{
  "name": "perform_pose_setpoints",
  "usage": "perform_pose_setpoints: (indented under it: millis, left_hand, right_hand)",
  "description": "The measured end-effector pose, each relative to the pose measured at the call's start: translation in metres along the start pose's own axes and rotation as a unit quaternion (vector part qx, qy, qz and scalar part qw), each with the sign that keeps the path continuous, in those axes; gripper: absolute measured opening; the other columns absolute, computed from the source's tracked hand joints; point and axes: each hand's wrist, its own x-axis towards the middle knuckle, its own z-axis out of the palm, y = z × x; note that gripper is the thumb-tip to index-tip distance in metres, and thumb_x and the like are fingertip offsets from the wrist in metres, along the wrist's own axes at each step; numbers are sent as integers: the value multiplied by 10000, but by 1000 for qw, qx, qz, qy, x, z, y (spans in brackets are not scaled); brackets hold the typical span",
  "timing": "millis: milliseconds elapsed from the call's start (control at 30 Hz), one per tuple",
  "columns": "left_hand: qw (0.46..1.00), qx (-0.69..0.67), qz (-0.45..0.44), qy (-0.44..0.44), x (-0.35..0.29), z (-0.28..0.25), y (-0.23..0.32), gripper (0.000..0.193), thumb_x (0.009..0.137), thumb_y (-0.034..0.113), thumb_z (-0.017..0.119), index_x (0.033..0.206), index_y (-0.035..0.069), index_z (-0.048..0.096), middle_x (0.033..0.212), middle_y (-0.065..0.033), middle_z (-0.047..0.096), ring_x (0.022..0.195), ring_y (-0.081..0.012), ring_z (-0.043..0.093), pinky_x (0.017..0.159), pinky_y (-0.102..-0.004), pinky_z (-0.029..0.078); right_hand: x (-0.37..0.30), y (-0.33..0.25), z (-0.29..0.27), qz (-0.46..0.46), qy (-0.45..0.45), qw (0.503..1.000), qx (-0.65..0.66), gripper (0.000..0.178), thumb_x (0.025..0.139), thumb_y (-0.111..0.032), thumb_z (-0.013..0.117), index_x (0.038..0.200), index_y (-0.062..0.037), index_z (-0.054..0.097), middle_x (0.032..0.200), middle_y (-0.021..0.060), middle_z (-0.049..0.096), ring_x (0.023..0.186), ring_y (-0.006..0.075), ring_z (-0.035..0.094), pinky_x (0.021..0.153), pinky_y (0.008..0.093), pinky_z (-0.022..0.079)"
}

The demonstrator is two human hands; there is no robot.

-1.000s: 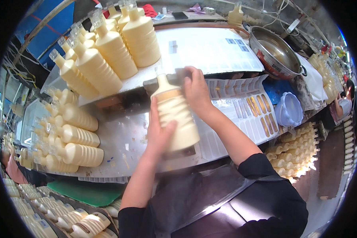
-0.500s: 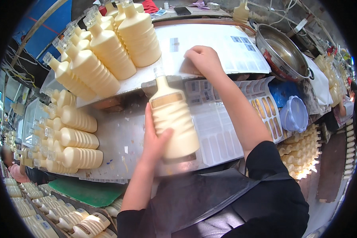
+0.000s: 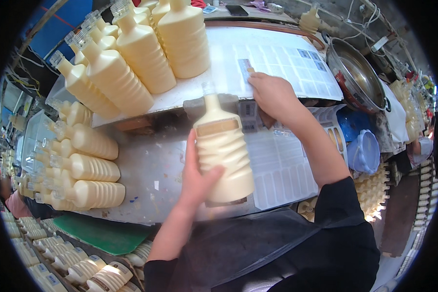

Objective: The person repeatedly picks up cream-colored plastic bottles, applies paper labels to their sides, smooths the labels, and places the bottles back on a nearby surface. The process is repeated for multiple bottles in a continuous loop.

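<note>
My left hand point(image 3: 197, 175) is wrapped round the lower body of a cream plastic bottle point(image 3: 228, 165) with wavy ribs and a clear neck, tilted with its neck away from me. A brown-gold label point(image 3: 218, 127) crosses its shoulder. My right hand point(image 3: 276, 95) is closed over the upper board, its fingertips pinching the edge of a small printed label point(image 3: 246, 67) on a pale label sheet point(image 3: 282, 73). A flat brown piece point(image 3: 266, 118) shows below that palm, mostly hidden; what it is I cannot make out.
Cream bottles point(image 3: 143, 63) stand grouped at the upper left, and several lie stacked point(image 3: 97, 168) below them. More label sheets point(image 3: 282, 165) lie on the lower table. At right are a metal pan point(image 3: 357, 73) and a blue-violet plastic basket point(image 3: 364, 152). Crated bottles point(image 3: 87, 267) fill the lower left.
My right hand has come right and nearer to me, its fingertips now at the small label. The bottle stays in my left hand. The whole view has shifted slightly.
</note>
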Motion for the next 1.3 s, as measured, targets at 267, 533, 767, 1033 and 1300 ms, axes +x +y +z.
perform_pose_setpoints:
  millis: [267, 533, 767, 1033, 1300]
  left_hand:
    - [995, 95, 8, 12, 0, 7, 11, 982, 868, 102, 703, 1658, 57, 122, 1494, -229, 501, 1322, -303, 562, 1122, -403, 448]
    - [959, 268, 75, 53, -43, 6, -11, 941, 869, 317, 697, 1607, -10, 212, 1488, -278, 456, 1364, -384, 481, 1164, -471, 369]
    - [947, 305, 88, 58, -68, -5, -27, 968, 826, 335, 759, 1578, -14, 259, 1485, -265, 447, 1360, -414, 463, 1157, -489, 368]
    - [997, 64, 28, 36, -61, -4, -21, 840, 914, 272, 742, 1547, -26, 278, 1476, -204, 456, 1365, -285, 474, 1157, -420, 380]
    - [995, 19, 64, 68, -63, 8, -26, 619, 1041, 231, 607, 1529, -25, 325, 1487, -180, 463, 1370, -235, 464, 1170, -375, 351]
  right_hand:
    - [-47, 11, 31, -77, 177, 981, -3, 379, 884, -121, 654, 1250, -32, 606, 1311, 141, 661, 901, 342, 727, 782, 437, 593]
    - [-80, 11, 13, -72, 186, 969, 143, 146, 917, -71, 692, 1046, -47, 754, 1004, 91, 768, 778, 232, 742, 675, 330, 573]
    - [-153, -62, -8, -324, 146, 920, 168, 281, 759, 26, 718, 1024, -60, 754, 1062, 102, 773, 718, 202, 728, 652, 312, 590]
    - [-168, -58, 12, -430, 176, 881, 89, 310, 769, -74, 694, 1075, -94, 741, 1260, 79, 727, 624, 155, 655, 556, 302, 541]
    - [-185, -36, 30, -353, 201, 908, 101, 400, 739, -55, 748, 1126, -155, 752, 1220, 73, 737, 632, 173, 669, 564, 305, 551]
